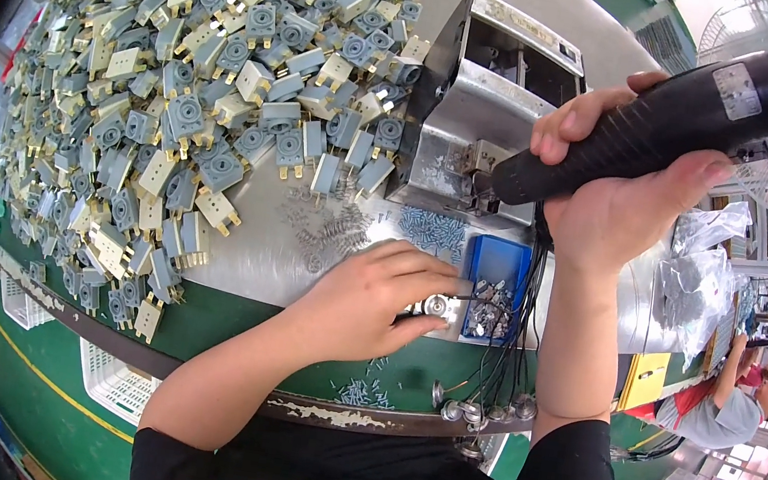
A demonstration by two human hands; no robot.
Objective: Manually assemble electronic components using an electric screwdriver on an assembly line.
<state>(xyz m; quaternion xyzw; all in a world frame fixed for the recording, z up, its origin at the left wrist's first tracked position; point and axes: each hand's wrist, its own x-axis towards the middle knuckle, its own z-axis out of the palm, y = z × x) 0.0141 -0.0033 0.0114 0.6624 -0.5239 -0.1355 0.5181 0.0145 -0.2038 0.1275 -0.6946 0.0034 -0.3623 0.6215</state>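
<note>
My right hand (610, 213) is wrapped around a thick black power screwdriver (656, 121), raised over the right side of the bench. Its nose points down and left, at the front of a grey metal screw feeder box (481, 121). My left hand (377, 300) lies low over the near edge of the bench. Its thumb and fingers pinch a small round silver part (437, 305), and a black wire runs from beside it. Just to the right of that part stands a blue tray (500, 256) with small shiny metal pieces (492, 312) in it.
A large heap of grey and cream plug parts (228, 90) covers the left side. Springs (331, 233) and bluish screws (431, 231) lie loose on the metal top. Black-wired round parts (468, 411) gather at the front edge. A yellow box (644, 380) and another person (732, 417) are at right.
</note>
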